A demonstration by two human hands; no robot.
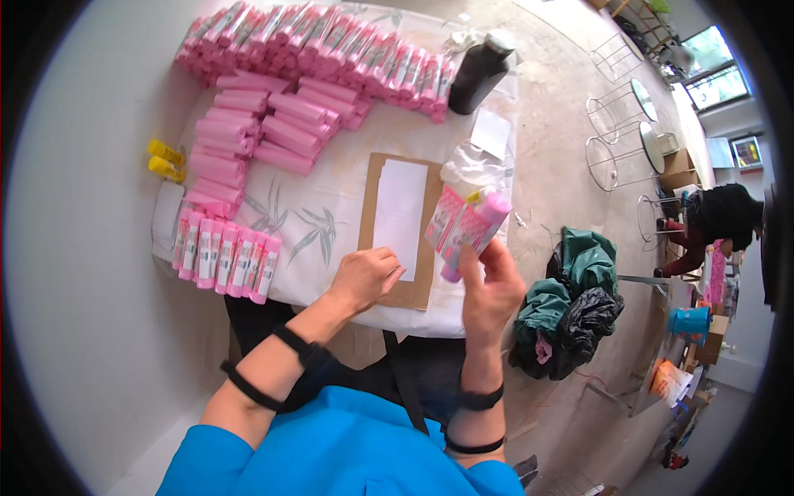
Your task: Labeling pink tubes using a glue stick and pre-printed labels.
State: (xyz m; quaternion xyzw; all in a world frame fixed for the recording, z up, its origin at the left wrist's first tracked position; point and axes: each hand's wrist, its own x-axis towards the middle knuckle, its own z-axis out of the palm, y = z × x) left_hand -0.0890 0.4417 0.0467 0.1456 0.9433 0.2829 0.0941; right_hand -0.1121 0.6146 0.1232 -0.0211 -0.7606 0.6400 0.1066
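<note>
Leftmost, a smooth pale wall (91, 207), curved by the lens. Against it, left of the frame, yellow tubes (167, 169), short and cylindrical. Lower, toward the left, a labelled row (223, 256): pink cylinders side by side, glossy printed wraps. Above it, plain pink rolls (219, 165) stacked in loose columns; along the top left, a long labelled heap (331, 50), several layers deep.

Table (339, 169) runs from left to centre, covered in white cloth, lightly creased, with grey-green leaf prints. Left hand (364, 279) at lower centre, fingers curled over the near part of a flat brown board (434, 248); cannot tell whether they pinch anything. White paper (401, 202), smooth, long and rectangular, lies on the board.

Right of centre, right hand (490, 285) grips a pink tube (494, 208), tilted, above the board's right side; a pink-and-white printed sheet (451, 223) is held with it. Beyond, crumpled clear film (475, 168) and, top centre-right, a dark bottle (480, 78) with a pale cap.

Further right, worn grey concrete floor (550, 140); wrinkled green and black bags (571, 310) heaped there; round-topped wire-legged stools (651, 147); a blue bucket (691, 321); a dark-clothed person (724, 215); bright window (713, 62), upper right.
</note>
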